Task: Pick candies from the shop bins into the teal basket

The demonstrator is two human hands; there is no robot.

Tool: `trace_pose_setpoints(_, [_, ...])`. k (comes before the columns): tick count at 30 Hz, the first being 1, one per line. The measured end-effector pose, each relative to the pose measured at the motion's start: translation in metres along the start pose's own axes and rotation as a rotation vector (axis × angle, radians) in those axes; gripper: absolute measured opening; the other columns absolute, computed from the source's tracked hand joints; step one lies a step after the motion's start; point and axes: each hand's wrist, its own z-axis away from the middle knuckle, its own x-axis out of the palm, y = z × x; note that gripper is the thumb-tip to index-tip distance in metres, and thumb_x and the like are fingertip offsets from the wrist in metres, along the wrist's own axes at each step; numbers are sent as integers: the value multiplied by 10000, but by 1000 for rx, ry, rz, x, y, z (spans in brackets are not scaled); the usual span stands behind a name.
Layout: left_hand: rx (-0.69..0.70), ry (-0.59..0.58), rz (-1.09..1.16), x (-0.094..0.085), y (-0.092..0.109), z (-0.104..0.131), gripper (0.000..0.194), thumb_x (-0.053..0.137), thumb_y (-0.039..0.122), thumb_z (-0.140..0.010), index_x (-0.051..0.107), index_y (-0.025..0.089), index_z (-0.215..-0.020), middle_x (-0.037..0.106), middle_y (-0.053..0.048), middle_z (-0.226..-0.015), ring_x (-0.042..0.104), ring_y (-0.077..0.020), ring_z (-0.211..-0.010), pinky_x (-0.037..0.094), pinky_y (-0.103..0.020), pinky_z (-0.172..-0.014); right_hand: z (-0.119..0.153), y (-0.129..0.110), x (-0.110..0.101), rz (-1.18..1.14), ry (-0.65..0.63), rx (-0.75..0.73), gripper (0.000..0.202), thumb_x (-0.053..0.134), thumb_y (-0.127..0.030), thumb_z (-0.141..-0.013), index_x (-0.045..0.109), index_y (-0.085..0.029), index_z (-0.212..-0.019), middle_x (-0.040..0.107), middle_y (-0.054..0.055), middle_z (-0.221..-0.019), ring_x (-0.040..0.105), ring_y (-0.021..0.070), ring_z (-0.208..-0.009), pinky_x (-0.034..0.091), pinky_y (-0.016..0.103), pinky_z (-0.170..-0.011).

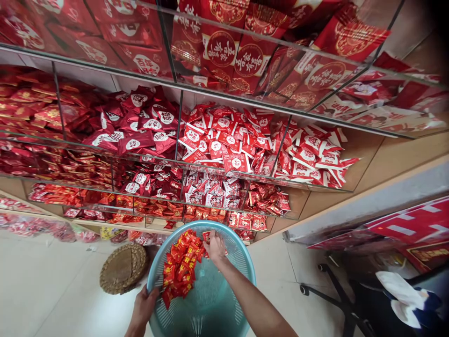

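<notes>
A blue-green plastic basket (217, 295) with slotted sides is in front of me at the bottom middle. Red-orange wrapped candies (181, 262) with yellow print lie heaped against its left side. My left hand (143, 302) is closed around the left rim, thumb toward the inside. Reaching over the basket, my right hand (215, 248) is in its far part with fingers curled downward. Small red-and-white candy packets (206, 235) show at those fingers, partly hidden by the hand.
Clear-fronted shelf bins rise ahead, filled with red packets (228, 135) and dark red packets (150, 121). A round woven stool (123, 269) stands on the tiled floor left of the basket. A wheeled black chair (345, 299) with white cloth is at right.
</notes>
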Motion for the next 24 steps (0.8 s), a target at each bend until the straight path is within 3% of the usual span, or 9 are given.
trace_pose_setpoints(4, [-22, -17, 11, -1, -3, -3, 477, 703, 573, -490, 654, 163, -729, 657, -24, -582, 630, -232, -578, 497, -315, -520, 2, 8, -9, -34, 57, -56, 111, 587, -331, -840, 575, -227, -875, 654, 97, -873, 620, 306, -877, 455, 421, -789])
trace_pose_setpoints(8, [-55, -26, 25, -2, -7, -6, 445, 705, 531, -474, 636, 161, -710, 645, -18, -567, 611, -219, -576, 493, -317, -541, 1, 38, -44, -41, 240, -119, 218, 389, -356, -941, 544, -223, -864, 644, 78, -858, 600, 250, -818, 461, 384, -771])
trace_pose_setpoints(10, [-55, -12, 25, -2, -8, -7, 434, 702, 519, -476, 634, 161, -711, 640, -15, -564, 600, -214, -575, 483, -316, -546, -7, 55, -64, -17, 290, -53, 203, 379, -315, -933, 544, -214, -871, 655, 89, -892, 605, 248, -864, 454, 372, -810])
trace_pose_setpoints(14, [-66, -14, 14, -1, -12, -10, 449, 695, 519, -473, 643, 163, -742, 652, -15, -580, 600, -219, -572, 478, -326, -548, -34, 77, -89, 18, 249, 240, 115, 499, -285, -874, 559, -207, -934, 698, 103, -989, 635, 245, -962, 444, 325, -827])
trace_pose_setpoints(24, [-75, -10, 48, 2, -12, -6, 363, 617, 439, -499, 619, 176, -749, 637, -5, -572, 588, -201, -546, 474, -318, -535, -74, 83, -65, -42, 188, 466, 289, 680, -384, -755, 577, -180, -933, 715, 129, -884, 660, 289, -890, 425, 362, -765])
